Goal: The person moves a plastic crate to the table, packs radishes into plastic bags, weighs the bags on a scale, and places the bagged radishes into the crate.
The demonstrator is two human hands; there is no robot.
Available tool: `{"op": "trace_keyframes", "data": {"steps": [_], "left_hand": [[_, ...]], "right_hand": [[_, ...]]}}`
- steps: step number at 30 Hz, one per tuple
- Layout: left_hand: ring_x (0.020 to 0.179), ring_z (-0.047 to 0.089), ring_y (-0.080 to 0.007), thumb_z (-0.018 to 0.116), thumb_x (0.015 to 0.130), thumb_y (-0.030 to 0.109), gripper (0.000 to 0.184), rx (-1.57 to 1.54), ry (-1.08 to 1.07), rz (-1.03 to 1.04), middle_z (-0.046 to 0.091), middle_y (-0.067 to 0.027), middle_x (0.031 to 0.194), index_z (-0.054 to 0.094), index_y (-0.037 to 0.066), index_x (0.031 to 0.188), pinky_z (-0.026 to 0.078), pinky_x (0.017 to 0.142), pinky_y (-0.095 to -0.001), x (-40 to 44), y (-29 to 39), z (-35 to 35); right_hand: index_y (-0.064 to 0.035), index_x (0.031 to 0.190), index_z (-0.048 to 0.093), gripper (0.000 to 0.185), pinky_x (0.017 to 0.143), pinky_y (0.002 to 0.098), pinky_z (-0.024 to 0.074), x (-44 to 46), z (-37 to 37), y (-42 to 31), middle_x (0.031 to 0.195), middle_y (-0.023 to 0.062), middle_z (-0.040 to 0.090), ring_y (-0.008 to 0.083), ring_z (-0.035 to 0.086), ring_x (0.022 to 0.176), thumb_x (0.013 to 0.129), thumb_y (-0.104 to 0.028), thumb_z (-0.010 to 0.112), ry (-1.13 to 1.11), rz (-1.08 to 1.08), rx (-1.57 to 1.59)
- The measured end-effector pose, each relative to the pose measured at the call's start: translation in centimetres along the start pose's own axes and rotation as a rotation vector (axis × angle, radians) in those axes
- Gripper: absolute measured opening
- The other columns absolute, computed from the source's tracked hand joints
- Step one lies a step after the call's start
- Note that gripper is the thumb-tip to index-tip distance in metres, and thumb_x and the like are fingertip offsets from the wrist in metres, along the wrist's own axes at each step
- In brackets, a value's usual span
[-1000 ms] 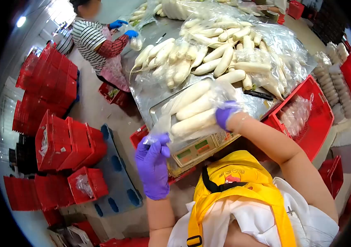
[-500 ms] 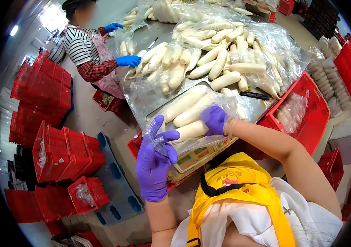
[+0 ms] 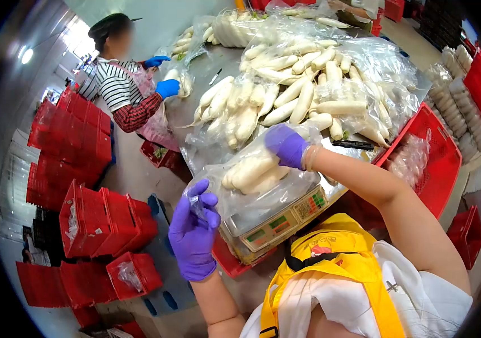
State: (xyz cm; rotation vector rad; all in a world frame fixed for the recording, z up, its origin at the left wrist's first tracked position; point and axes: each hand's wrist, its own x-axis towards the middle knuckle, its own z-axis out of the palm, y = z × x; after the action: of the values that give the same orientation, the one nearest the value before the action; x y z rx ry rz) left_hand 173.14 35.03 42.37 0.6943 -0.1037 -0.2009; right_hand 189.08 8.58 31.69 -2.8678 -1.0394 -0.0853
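1. Fingers of the left hand (image 3: 194, 239) curled loosely, pinching a tuft of film from the clear bag (image 3: 213, 170), just left of the scale (image 3: 295, 217).
2. Fingers of the right hand (image 3: 286, 145) bent over the bag's top, above the scale; their tips were hidden, so their tightness could not be told.
3. Inside that bag, white radishes (image 3: 251, 172) lay side by side over the scale's pan (image 3: 291, 196).
4. Moments before, they had lain more spread, with the right hand at their right end; now it had moved over them, and they sat bunched farther from the scale's display (image 3: 279, 225). More pan showed, and the load looked gathered rather than loose.
5. Beyond the scale, a radish heap (image 3: 305, 98) covered much of the metal desk (image 3: 229, 59), partly in clear plastic.
6. Right of the scale, a red crate (image 3: 443, 163) held crumpled clear plastic bags (image 3: 409, 160).
7. Well left of the scale, red crates (image 3: 91, 222) stood stacked; a smaller red crate (image 3: 149, 270) near them held film (image 3: 129, 276).
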Motion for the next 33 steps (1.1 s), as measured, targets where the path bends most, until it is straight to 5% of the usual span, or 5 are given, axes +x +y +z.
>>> {"op": "trace_keyframes", "data": {"steps": [7, 13, 20, 27, 33], "left_hand": [[0.093, 0.06, -0.0287, 0.049, 0.095, 0.015, 0.048, -0.159, -0.004, 0.048, 0.049, -0.0287, 0.131, 0.04, -0.01, 0.134, 0.055, 0.078, -0.0365, 2.3, 0.7, 1.0], [0.103, 0.061, -0.0293, 0.053, 0.079, 0.003, 0.059, -0.063, -0.069, 0.054, 0.034, -0.0274, 0.147, 0.04, -0.009, 0.135, 0.056, 0.079, -0.0337, 2.7, 0.4, 1.4], [0.122, 0.054, -0.0277, 0.046, 0.065, -0.008, 0.066, 0.353, -0.01, 0.143, 0.031, -0.0201, 0.152, 0.05, -0.008, 0.131, 0.053, 0.091, -0.0328, 5.1, -1.8, 5.0], [0.1, 0.063, -0.0145, 0.06, 0.083, -0.01, 0.034, 1.222, 0.002, 0.671, 0.066, -0.0074, 0.114, 0.065, -0.003, 0.116, 0.05, 0.089, -0.0295, 8.4, 0.3, 4.5], [0.088, 0.061, -0.0092, 0.074, 0.081, 0.003, 0.035, 0.741, 0.07, 0.186, 0.068, -0.0014, 0.1, 0.066, 0.002, 0.114, 0.05, 0.08, -0.0256, 9.4, -1.1, 4.9]], "right_hand": [[-0.0155, 0.146, 0.035, 0.064, 0.108, 0.044, 0.0296, -7.6, -5.3, -1.0, 0.146, 0.007, 0.039, 0.029, 0.037, 0.132, 0.084, -0.012, 0.052, 0.733, 0.058, -0.675], [-0.0076, 0.132, 0.055, 0.053, 0.105, 0.0442, 0.0346, -15.8, -8.4, 4.2, 0.128, 0.0121, 0.059, 0.0299, 0.053, 0.12, 0.081, -0.021, 0.063, 0.009, 0.736, 0.035], [0.0024, 0.11, 0.067, 0.028, 0.098, 0.0325, 0.0446, -9.4, -14.1, -2.0, 0.112, 0.0112, 0.067, 0.0203, 0.062, 0.105, 0.09, -0.01, 0.052, 0.294, 0.0, 1.725], [-0.0053, 0.127, 0.058, 0.048, 0.095, 0.0317, 0.0465, -0.4, -14.8, -4.1, 0.13, 0.0126, 0.059, 0.02, 0.06, 0.112, 0.083, 0.01, 0.048, 0.657, -0.53, 0.967], [-0.0073, 0.132, 0.056, 0.049, 0.098, 0.0293, 0.0469, -0.4, -12.9, -4.9, 0.132, 0.0092, 0.059, 0.015, 0.059, 0.114, 0.085, -0.001, 0.067, 0.622, -0.328, 1.086]]}}
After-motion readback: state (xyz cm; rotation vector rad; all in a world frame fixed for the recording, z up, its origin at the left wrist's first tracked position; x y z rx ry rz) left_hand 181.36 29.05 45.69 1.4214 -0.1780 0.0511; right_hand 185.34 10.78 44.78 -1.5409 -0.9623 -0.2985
